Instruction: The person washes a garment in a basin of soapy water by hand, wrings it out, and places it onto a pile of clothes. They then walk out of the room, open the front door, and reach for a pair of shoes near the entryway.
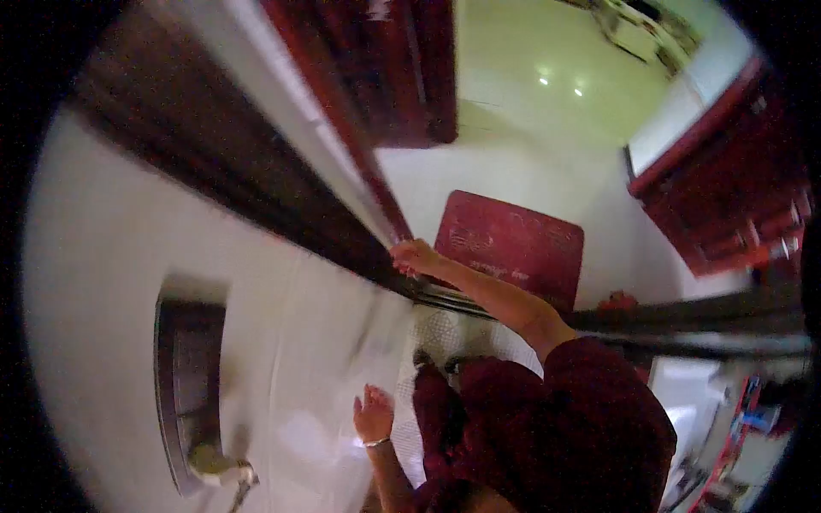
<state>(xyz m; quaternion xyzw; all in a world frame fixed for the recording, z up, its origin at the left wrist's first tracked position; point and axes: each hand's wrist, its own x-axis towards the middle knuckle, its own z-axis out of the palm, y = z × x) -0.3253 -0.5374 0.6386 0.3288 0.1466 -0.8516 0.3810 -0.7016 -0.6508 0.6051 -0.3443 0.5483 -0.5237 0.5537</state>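
Observation:
My right hand point(414, 257) reaches forward to the edge of a dark frame point(342, 214) beside a doorway, its fingers bent and blurred; whether it grips anything there cannot be made out. Just beyond it lies a red mat point(513, 244) with pale lettering on the floor. My left hand point(374, 414), with a light band at the wrist, hangs lower left in front of the pale wall, its fingers apart and nothing in them.
Red cabinets stand at the top point(410, 77) and at the right point(727, 179). A dark wall shelf point(190, 385) is at the lower left. Metal tracks point(462, 301) cross the threshold beside a patterned floor point(449, 329). Cluttered items point(744, 419) are at the lower right.

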